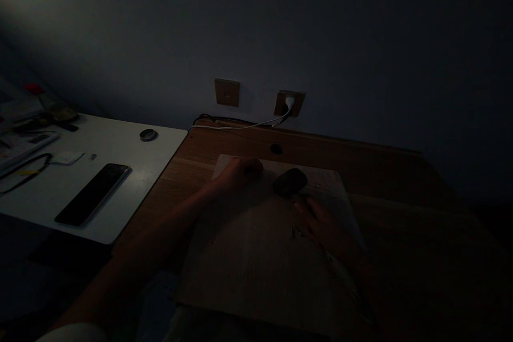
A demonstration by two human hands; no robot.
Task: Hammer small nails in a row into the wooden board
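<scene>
The picture is very dark. My left hand (239, 172) rests closed on the far left part of a pale board (248, 246), its fingers curled in; anything inside them is hidden. To its right lies a dark, rounded object (290, 183) whose kind I cannot make out. Just in front of that object, my right hand (317, 223) is low over the board with bent fingers, and what they hold, if anything, is lost in shadow. Small shiny metal pieces (296, 232) lie beside its fingers. A thin, pale-edged item (340, 270) shows along my right forearm.
The board lies on a brown wooden desk (401, 224). A white table (132, 187) at left bears a phone (94, 194), a small round tin (148, 134) and clutter. Behind, a white plug (289, 102) with a cable (240, 127) sits in a wall socket.
</scene>
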